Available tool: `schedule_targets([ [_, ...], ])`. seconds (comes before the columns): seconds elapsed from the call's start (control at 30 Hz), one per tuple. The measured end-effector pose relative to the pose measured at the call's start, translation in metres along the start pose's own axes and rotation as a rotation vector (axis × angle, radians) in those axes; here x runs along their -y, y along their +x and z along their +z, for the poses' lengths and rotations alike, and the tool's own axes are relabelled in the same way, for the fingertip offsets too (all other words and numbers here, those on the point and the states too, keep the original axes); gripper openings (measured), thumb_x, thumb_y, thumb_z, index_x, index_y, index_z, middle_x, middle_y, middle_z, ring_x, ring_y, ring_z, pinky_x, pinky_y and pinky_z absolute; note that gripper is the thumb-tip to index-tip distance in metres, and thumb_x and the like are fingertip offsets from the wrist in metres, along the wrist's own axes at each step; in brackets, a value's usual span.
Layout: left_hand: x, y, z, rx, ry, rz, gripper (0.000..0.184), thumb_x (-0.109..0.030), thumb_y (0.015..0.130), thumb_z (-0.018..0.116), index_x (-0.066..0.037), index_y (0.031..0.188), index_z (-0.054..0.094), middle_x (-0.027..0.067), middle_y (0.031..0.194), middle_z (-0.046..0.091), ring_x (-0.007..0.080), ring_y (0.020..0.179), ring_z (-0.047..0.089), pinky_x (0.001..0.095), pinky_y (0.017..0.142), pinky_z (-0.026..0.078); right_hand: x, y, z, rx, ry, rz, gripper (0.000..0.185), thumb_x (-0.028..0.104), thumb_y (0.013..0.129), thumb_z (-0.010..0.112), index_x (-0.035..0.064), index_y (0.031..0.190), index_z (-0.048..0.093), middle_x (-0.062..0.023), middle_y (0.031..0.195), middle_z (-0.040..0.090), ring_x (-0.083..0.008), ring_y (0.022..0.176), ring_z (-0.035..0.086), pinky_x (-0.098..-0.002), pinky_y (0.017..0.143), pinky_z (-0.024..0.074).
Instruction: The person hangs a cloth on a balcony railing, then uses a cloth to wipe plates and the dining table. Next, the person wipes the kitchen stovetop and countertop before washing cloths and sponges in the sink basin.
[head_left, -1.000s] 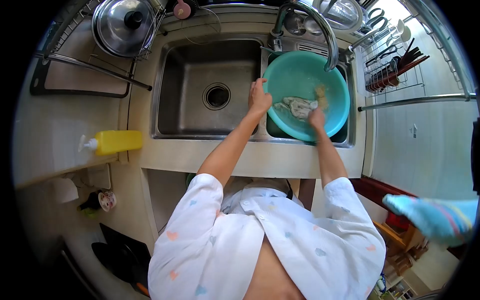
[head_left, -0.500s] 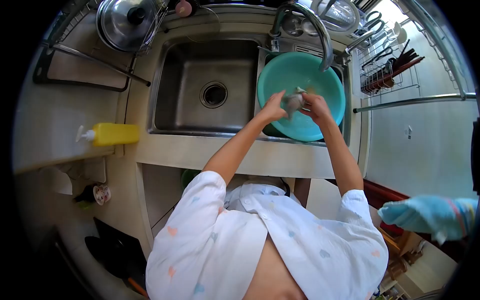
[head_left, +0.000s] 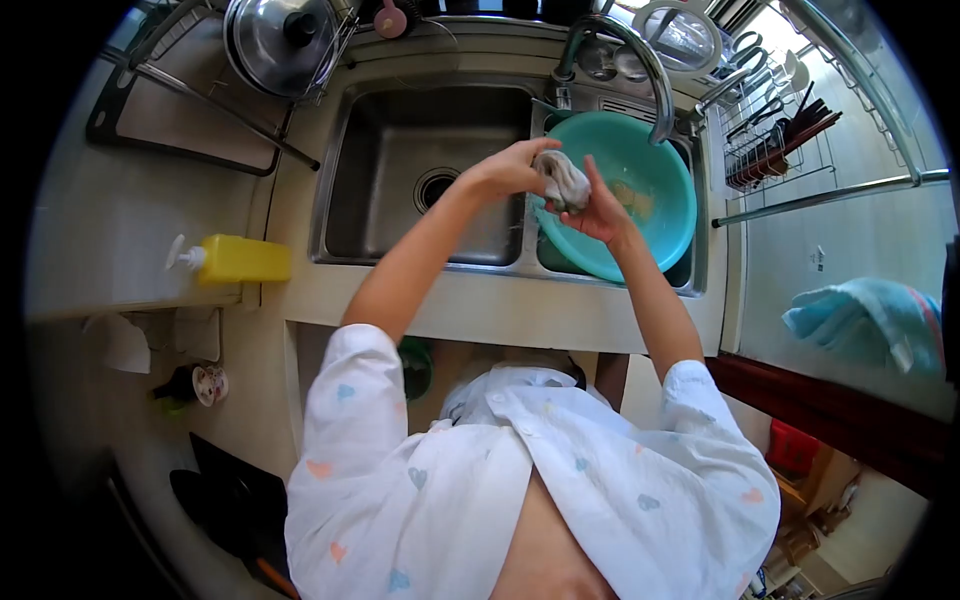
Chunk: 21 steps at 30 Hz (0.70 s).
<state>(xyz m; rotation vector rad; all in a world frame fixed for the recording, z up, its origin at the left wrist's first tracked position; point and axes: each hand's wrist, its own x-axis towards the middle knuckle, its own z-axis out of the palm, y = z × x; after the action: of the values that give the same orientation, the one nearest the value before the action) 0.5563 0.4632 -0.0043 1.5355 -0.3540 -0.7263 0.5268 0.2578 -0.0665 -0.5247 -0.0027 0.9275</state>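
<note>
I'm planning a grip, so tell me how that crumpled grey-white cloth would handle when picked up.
The crumpled grey-white cloth is probably floppy, since it bunches in folds between the left hand and right hand. It may be slippery and heavy for its size: the round teal plastic basin seems to hold water.

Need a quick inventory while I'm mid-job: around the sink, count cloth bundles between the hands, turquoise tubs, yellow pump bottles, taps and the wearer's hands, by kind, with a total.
Cloth bundle: 1
Turquoise tub: 1
Yellow pump bottle: 1
Tap: 1
Hands: 2 (left hand, right hand)
Total: 6
</note>
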Motion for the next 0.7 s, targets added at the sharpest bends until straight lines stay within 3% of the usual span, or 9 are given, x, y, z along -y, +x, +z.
schedule_targets([
  [0.03, 0.000, -0.009, -0.009, 0.120, 0.270, 0.019, 0.089, 0.011, 0.064, 0.063, -0.008, 0.144, 0.028, 0.0135, 0.132, 0.047, 0.0263, 0.122, 0.046, 0.0370, 0.099, 0.042, -0.003, 0.007, 0.004, -0.129, -0.153, -0.030, 0.046, 0.046, 0.090, 0.055, 0.0123, 0.121, 0.052, -0.0044, 0.102, 0.062, -0.0176, 0.083, 0.060, -0.0249, 0.061, 0.0508],
  [0.07, 0.004, -0.020, -0.010, 0.117, 0.269, 0.017, 0.089, 0.011, 0.064, 0.063, -0.008, 0.144, 0.028, 0.0135, 0.132, 0.047, 0.0263, 0.122, 0.046, 0.0370, 0.099, 0.042, -0.002, 0.015, 0.011, -0.128, -0.153, -0.027, 0.046, 0.046, 0.090, 0.055, 0.0123, 0.121, 0.052, -0.0044, 0.102, 0.062, -0.0176, 0.083, 0.060, -0.0249, 0.061, 0.0508],
  [0.17, 0.014, -0.046, -0.013, -0.098, 1.356, 0.348, 0.096, 0.006, 0.067, 0.064, -0.025, 0.146, 0.021, 0.0140, 0.150, 0.020, 0.0357, 0.131, 0.034, 0.0414, 0.099, 0.043, 0.002, 0.038, 0.058, -0.318, -0.676, 0.114, 0.032, 0.006, 0.075, 0.070, 0.0115, 0.104, 0.059, -0.0007, 0.087, 0.060, -0.0092, 0.076, 0.055, -0.0198, 0.057, 0.0431],
  [0.27, 0.019, -0.050, -0.038, -0.057, 1.201, 0.452, 0.089, 0.001, 0.075, 0.061, -0.029, 0.147, 0.017, 0.0193, 0.148, 0.020, 0.0400, 0.124, 0.042, 0.0436, 0.090, 0.048, 0.006, 0.068, 0.083, -0.372, -0.924, 0.289, 0.022, 0.005, 0.074, 0.068, 0.0104, 0.093, 0.060, 0.0009, 0.078, 0.056, -0.0078, 0.067, 0.052, -0.0182, 0.050, 0.0369],
  [0.3, 0.017, -0.051, -0.043, -0.096, 1.213, 0.404, 0.073, -0.002, 0.078, 0.059, -0.014, 0.143, 0.028, 0.0198, 0.137, 0.040, 0.0365, 0.121, 0.046, 0.0426, 0.089, 0.049, 0.010, 0.077, 0.089, -0.152, -0.916, 0.273, 0.014, 0.007, 0.072, 0.068, 0.0097, 0.081, 0.058, 0.0020, 0.070, 0.051, -0.0078, 0.055, 0.046, -0.0199, 0.042, 0.0289],
  [0.47, 0.019, -0.060, -0.060, -0.106, 1.330, 0.121, 0.048, -0.009, 0.076, 0.064, 0.001, 0.119, 0.045, 0.0215, 0.099, 0.063, 0.0359, 0.095, 0.062, 0.0434, 0.077, 0.052, -0.007, 0.105, 0.093, -0.180, -1.054, 0.462, 0.011, 0.010, 0.072, 0.067, 0.0092, 0.070, 0.056, 0.0014, 0.055, 0.044, -0.0082, 0.045, 0.040, -0.0229, 0.037, 0.0231],
  [0.57, 0.025, -0.064, -0.061, -0.086, 1.365, -0.006, 0.035, -0.012, 0.074, 0.065, 0.002, 0.103, 0.052, 0.0219, 0.088, 0.066, 0.0369, 0.090, 0.064, 0.0444, 0.074, 0.052, -0.029, 0.114, 0.080, -0.293, -1.485, 0.379, 0.011, 0.013, 0.070, 0.068, 0.0058, 0.071, 0.060, -0.0080, 0.056, 0.055, -0.0172, 0.048, 0.054, -0.0299, 0.038, 0.0349],
  [0.63, 0.033, -0.068, -0.059, -0.103, 1.351, -0.029, 0.030, -0.013, 0.073, 0.065, 0.001, 0.097, 0.053, 0.0224, 0.087, 0.066, 0.0376, 0.091, 0.063, 0.0450, 0.074, 0.051, -0.047, 0.119, 0.055, -0.246, -2.020, -0.314, 0.020, 0.016, 0.069, 0.067, 0.0016, 0.082, 0.064, -0.0204, 0.068, 0.063, -0.0298, 0.062, 0.065, -0.0383, 0.049, 0.0474],
  [0.7, 0.039, -0.072, -0.053, -0.249, 1.213, -0.018, 0.026, -0.011, 0.073, 0.062, 0.003, 0.094, 0.057, 0.0245, 0.090, 0.065, 0.0386, 0.092, 0.063, 0.0466, 0.075, 0.050, -0.048, 0.111, 0.075, -0.287, -2.141, -0.305, 0.021, 0.016, 0.070, 0.066, 0.0011, 0.085, 0.063, -0.0215, 0.071, 0.064, -0.0329, 0.067, 0.065, -0.0403, 0.056, 0.0498],
])
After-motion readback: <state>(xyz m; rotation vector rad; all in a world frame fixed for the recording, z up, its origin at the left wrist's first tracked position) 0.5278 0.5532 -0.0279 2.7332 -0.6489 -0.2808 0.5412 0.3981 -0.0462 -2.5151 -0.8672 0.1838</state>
